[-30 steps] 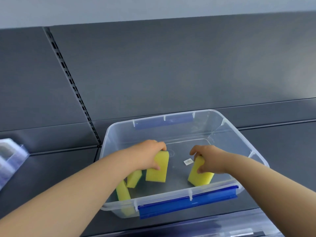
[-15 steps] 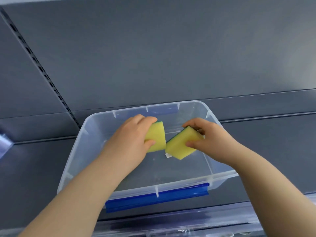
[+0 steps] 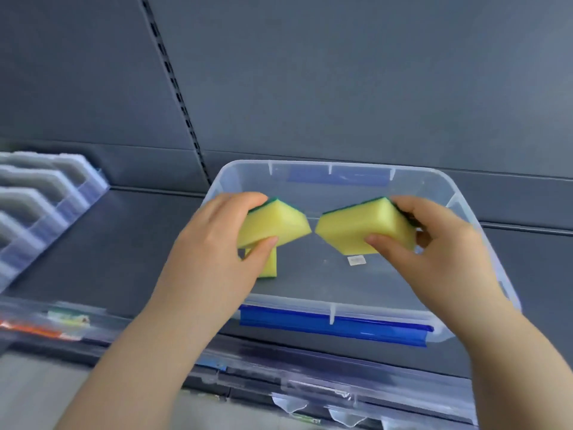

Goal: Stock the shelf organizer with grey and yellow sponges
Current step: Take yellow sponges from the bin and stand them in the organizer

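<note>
My left hand (image 3: 214,249) grips a yellow sponge with a green scouring back (image 3: 276,223), held above the clear plastic bin (image 3: 483,243). My right hand (image 3: 434,243) grips a second yellow sponge (image 3: 353,231) of the same kind, its corner almost touching the first. Another yellow sponge (image 3: 269,265) stands on the bin's floor, partly hidden by my left hand. The shelf organizer (image 3: 40,200), with clear dividers and grey sponges in its lanes, sits on the shelf at far left.
The bin has blue latches at its front (image 3: 331,325) and back and rests on a dark grey shelf (image 3: 130,243). A slotted upright (image 3: 173,85) runs up the grey back panel. A clear price rail (image 3: 279,373) lines the shelf's front edge.
Both hands have lifted their sponges out of the bin and up above it. The view has swung left, bringing the shelf organizer into sight.
</note>
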A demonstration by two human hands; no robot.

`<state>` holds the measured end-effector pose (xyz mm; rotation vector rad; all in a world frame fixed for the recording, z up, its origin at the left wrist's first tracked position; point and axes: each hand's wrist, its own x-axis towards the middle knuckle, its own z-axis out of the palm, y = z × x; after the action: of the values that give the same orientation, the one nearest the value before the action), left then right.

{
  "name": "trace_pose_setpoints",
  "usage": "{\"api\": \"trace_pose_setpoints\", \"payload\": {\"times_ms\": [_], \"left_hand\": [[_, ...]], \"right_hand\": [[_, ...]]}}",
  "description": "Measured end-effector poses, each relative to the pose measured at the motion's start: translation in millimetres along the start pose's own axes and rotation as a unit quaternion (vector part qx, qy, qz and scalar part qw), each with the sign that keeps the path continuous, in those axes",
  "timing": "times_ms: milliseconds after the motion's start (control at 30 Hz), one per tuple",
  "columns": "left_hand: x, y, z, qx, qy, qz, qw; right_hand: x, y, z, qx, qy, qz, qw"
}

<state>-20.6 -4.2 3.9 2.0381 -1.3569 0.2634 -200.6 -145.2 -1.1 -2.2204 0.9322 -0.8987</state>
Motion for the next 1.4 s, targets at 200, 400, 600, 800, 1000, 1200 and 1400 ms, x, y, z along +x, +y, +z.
{"api": "trace_pose_setpoints", "payload": {"times_ms": [200, 400, 600, 800, 1000, 1200, 1400], "left_hand": [[-54.4, -67.5, -90.1, 0.034, 0.063, -0.039, 0.997], [-143.9, -176.5, -193.8, 0.055, 0.104, -0.108, 0.987], [-210.8, -258.7, -265.6, 0.054, 0.116, -0.197, 0.972], [-234.6, -327.4, -300.9, 0.075, 0.130, -0.239, 0.959], [-218.2, -414.6, -318.6, 0.103, 0.121, -0.231, 0.960], [-149.6, -521.6, -357.4, 0.191, 0.094, -0.207, 0.955], [-104.0, -598.3, -382.2, 0.198, 0.109, -0.204, 0.953]], "right_hand": [[-24.7, -95.5, 69.0, 0.057, -0.004, -0.078, 0.995], [-74.9, -206.9, 184.9, 0.105, -0.070, -0.127, 0.984], [-102.6, -294.3, 274.5, 0.129, -0.132, -0.173, 0.968], [-84.4, -346.4, 340.8, 0.132, -0.165, -0.172, 0.962], [-43.1, -390.1, 424.3, 0.138, -0.186, -0.181, 0.956], [29.8, -432.9, 507.3, 0.163, -0.188, -0.175, 0.953], [87.0, -473.4, 573.4, 0.130, -0.220, -0.153, 0.955]]}}
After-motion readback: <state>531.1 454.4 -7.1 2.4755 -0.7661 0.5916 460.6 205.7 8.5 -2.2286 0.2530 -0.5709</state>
